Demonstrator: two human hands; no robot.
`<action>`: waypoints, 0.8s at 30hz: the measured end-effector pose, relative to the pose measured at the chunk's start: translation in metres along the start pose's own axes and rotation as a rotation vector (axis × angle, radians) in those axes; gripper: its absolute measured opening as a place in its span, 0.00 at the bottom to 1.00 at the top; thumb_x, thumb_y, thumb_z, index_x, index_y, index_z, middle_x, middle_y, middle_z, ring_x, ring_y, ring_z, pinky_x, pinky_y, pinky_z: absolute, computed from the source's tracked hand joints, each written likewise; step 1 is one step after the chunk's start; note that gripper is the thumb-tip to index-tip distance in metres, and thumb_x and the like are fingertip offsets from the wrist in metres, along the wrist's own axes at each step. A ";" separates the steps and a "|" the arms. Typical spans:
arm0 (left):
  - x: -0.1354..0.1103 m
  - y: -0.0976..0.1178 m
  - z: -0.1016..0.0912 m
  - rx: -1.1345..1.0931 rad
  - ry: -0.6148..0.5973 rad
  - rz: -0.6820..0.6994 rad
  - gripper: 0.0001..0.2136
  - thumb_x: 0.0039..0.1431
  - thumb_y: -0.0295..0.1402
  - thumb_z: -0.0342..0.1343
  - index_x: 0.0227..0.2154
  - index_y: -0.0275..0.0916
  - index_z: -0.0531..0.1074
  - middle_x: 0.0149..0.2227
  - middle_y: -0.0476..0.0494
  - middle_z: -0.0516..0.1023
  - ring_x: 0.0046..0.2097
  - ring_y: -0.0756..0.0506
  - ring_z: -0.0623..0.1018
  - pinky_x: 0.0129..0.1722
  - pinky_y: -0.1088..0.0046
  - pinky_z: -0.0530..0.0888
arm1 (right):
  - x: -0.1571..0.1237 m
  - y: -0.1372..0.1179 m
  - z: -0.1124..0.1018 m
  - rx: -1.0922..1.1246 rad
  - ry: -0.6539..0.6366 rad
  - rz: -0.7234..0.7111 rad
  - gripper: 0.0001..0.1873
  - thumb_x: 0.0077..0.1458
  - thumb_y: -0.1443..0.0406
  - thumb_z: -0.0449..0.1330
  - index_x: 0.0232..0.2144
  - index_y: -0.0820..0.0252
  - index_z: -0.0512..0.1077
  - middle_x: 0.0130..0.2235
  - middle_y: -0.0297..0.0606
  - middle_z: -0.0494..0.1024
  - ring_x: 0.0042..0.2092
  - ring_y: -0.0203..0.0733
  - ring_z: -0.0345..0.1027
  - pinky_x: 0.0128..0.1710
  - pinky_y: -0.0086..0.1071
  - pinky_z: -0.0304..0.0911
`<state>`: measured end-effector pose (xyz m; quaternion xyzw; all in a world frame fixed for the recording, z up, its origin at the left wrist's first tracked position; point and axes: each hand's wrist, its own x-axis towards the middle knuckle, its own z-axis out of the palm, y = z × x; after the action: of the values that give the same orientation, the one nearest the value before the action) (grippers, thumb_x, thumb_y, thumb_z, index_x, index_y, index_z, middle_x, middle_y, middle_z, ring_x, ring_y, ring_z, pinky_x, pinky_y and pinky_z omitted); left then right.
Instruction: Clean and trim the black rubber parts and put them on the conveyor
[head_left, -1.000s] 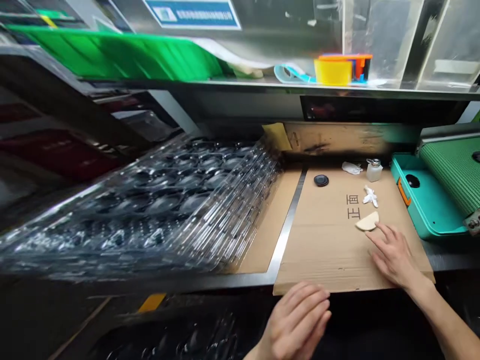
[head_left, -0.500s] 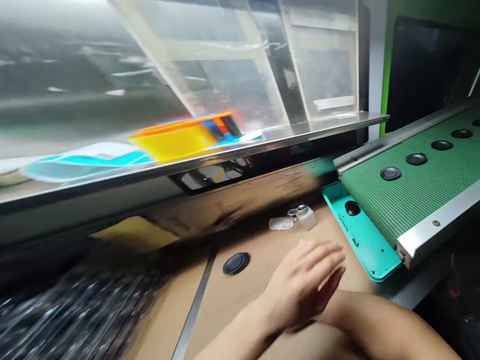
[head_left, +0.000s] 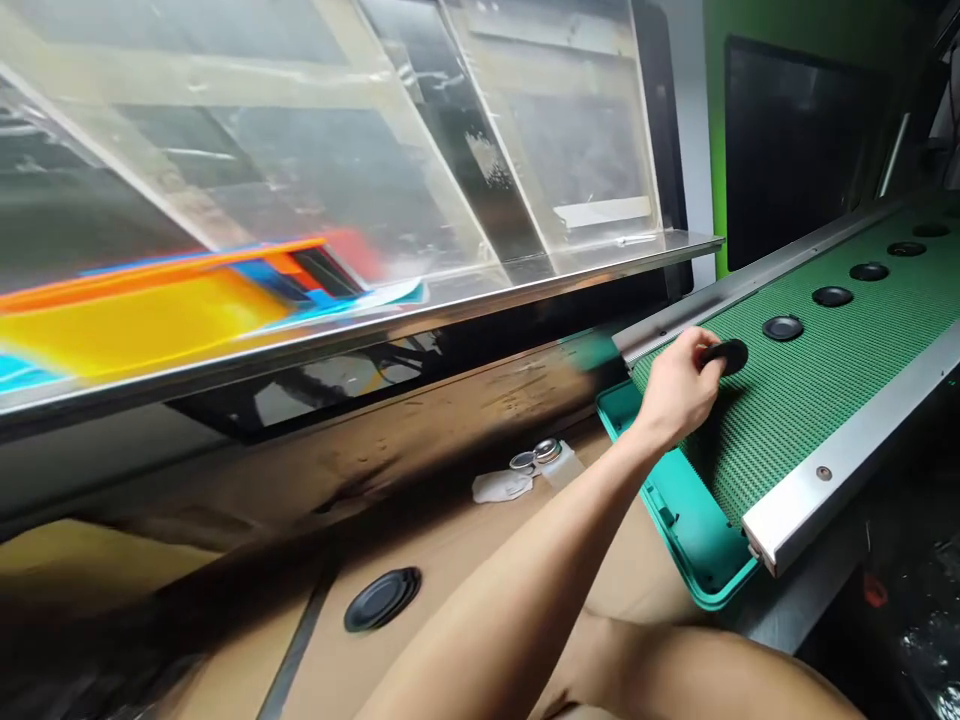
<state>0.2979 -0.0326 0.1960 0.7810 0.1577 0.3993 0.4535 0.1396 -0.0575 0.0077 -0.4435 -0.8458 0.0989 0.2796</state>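
Note:
My left hand (head_left: 679,385) reaches over the green mesh conveyor belt (head_left: 795,410), pinching a black rubber disc (head_left: 726,356) in its fingertips. Several similar discs sit in a row on the belt, one nearest (head_left: 782,328). Below the belt lies a teal tray (head_left: 675,500). Another black disc (head_left: 382,598) rests on the cardboard sheet (head_left: 457,540). My right forearm (head_left: 697,670) crosses the bottom of the view, its hand hidden behind my left arm.
A small glass bottle (head_left: 547,455) and a white cloth (head_left: 501,487) lie on the cardboard. A steel shelf edge (head_left: 375,320) runs above, holding a yellow and orange container (head_left: 150,320) behind clear panels. A steel rail (head_left: 832,470) borders the belt's near side.
The view has swung right. My left hand has moved from above the cardboard to the belt, now holding a black disc. The disc formerly on the teal tray no longer shows there.

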 end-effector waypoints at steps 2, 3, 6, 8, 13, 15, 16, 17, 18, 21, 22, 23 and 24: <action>-0.040 0.000 -0.040 -0.124 0.063 -0.095 0.11 0.56 0.34 0.63 0.42 0.39 0.76 0.34 0.46 0.79 0.32 0.48 0.75 0.33 0.73 0.72 | -0.007 0.001 0.006 -0.086 -0.060 -0.087 0.13 0.52 0.57 0.62 0.39 0.53 0.78 0.54 0.37 0.78 0.59 0.55 0.64 0.54 0.43 0.65; -0.065 -0.005 -0.063 -0.188 0.120 -0.169 0.15 0.54 0.36 0.65 0.44 0.39 0.77 0.36 0.46 0.79 0.31 0.49 0.74 0.28 0.76 0.69 | -0.010 0.001 0.008 -0.123 -0.081 -0.104 0.15 0.54 0.56 0.60 0.42 0.54 0.77 0.54 0.40 0.77 0.59 0.56 0.63 0.55 0.46 0.64; -0.150 -0.035 -0.137 -0.397 0.416 -0.465 0.18 0.47 0.35 0.68 0.42 0.37 0.79 0.38 0.44 0.79 0.32 0.50 0.75 0.26 0.79 0.70 | -0.015 0.003 0.011 -0.185 -0.118 -0.049 0.17 0.57 0.55 0.57 0.46 0.54 0.75 0.52 0.44 0.75 0.54 0.56 0.65 0.50 0.50 0.66; -0.205 -0.063 -0.179 -0.506 0.614 -0.575 0.16 0.44 0.33 0.69 0.39 0.37 0.78 0.32 0.48 0.77 0.26 0.54 0.71 0.20 0.81 0.67 | -0.016 0.005 0.009 -0.218 -0.107 0.009 0.16 0.58 0.57 0.57 0.47 0.53 0.74 0.49 0.45 0.75 0.50 0.54 0.65 0.46 0.48 0.67; -0.287 -0.124 -0.223 -0.606 0.850 -0.578 0.08 0.51 0.32 0.65 0.34 0.39 0.75 0.29 0.51 0.75 0.26 0.53 0.72 0.24 0.78 0.73 | -0.014 0.007 -0.002 -0.203 0.145 0.192 0.18 0.59 0.60 0.57 0.51 0.54 0.74 0.51 0.45 0.74 0.49 0.51 0.64 0.48 0.44 0.65; -0.294 -0.137 -0.220 -0.615 0.820 -0.601 0.06 0.54 0.32 0.63 0.34 0.38 0.75 0.37 0.46 0.79 0.36 0.48 0.79 0.36 0.69 0.79 | -0.012 0.005 -0.004 -0.156 0.305 0.186 0.22 0.62 0.60 0.56 0.57 0.55 0.71 0.56 0.47 0.71 0.53 0.51 0.63 0.54 0.45 0.62; -0.294 -0.140 -0.216 -0.634 0.774 -0.603 0.06 0.56 0.33 0.62 0.35 0.37 0.75 0.40 0.45 0.79 0.39 0.46 0.80 0.41 0.66 0.80 | -0.011 0.002 -0.003 -0.134 0.356 0.168 0.23 0.63 0.59 0.56 0.59 0.56 0.70 0.57 0.47 0.70 0.54 0.50 0.62 0.56 0.45 0.61; -0.292 -0.142 -0.212 -0.667 0.724 -0.605 0.06 0.58 0.33 0.60 0.36 0.37 0.75 0.41 0.43 0.79 0.41 0.45 0.80 0.44 0.63 0.79 | -0.009 -0.001 -0.001 -0.118 0.383 0.148 0.24 0.64 0.59 0.55 0.60 0.56 0.69 0.58 0.47 0.69 0.55 0.50 0.62 0.57 0.45 0.60; -0.289 -0.141 -0.208 -0.716 0.675 -0.606 0.07 0.59 0.34 0.59 0.38 0.36 0.75 0.41 0.42 0.80 0.43 0.43 0.80 0.48 0.61 0.78 | -0.008 -0.005 0.001 -0.113 0.388 0.134 0.24 0.64 0.58 0.55 0.60 0.56 0.69 0.58 0.47 0.69 0.55 0.50 0.62 0.57 0.44 0.60; -0.283 -0.131 -0.198 -0.947 0.550 -0.602 0.18 0.65 0.45 0.51 0.45 0.35 0.74 0.46 0.35 0.79 0.50 0.38 0.79 0.54 0.54 0.75 | -0.006 -0.019 0.012 -0.180 0.335 0.165 0.23 0.66 0.57 0.54 0.60 0.58 0.70 0.58 0.47 0.69 0.53 0.50 0.61 0.56 0.44 0.62; -0.282 -0.127 -0.196 -1.026 0.521 -0.599 0.22 0.66 0.48 0.47 0.46 0.34 0.73 0.48 0.33 0.79 0.52 0.37 0.78 0.56 0.52 0.74 | -0.007 -0.023 0.015 -0.220 0.312 0.188 0.23 0.66 0.57 0.53 0.60 0.59 0.70 0.59 0.48 0.69 0.53 0.51 0.61 0.55 0.44 0.62; -0.281 -0.125 -0.195 -1.091 0.502 -0.601 0.24 0.67 0.49 0.43 0.47 0.33 0.73 0.49 0.32 0.79 0.54 0.36 0.77 0.57 0.51 0.73 | -0.007 -0.027 0.018 -0.261 0.290 0.209 0.24 0.67 0.58 0.53 0.60 0.60 0.70 0.59 0.49 0.68 0.52 0.51 0.61 0.55 0.44 0.62; -0.281 -0.124 -0.195 -1.140 0.495 -0.611 0.25 0.68 0.48 0.41 0.48 0.33 0.73 0.49 0.31 0.79 0.54 0.36 0.77 0.58 0.50 0.73 | -0.007 -0.029 0.021 -0.298 0.268 0.218 0.24 0.67 0.58 0.52 0.60 0.60 0.70 0.60 0.50 0.68 0.52 0.52 0.60 0.54 0.45 0.62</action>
<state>-0.0147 -0.0238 0.0101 0.2272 0.2349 0.4407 0.8360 0.1105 -0.0785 -0.0001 -0.5779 -0.7533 -0.0575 0.3086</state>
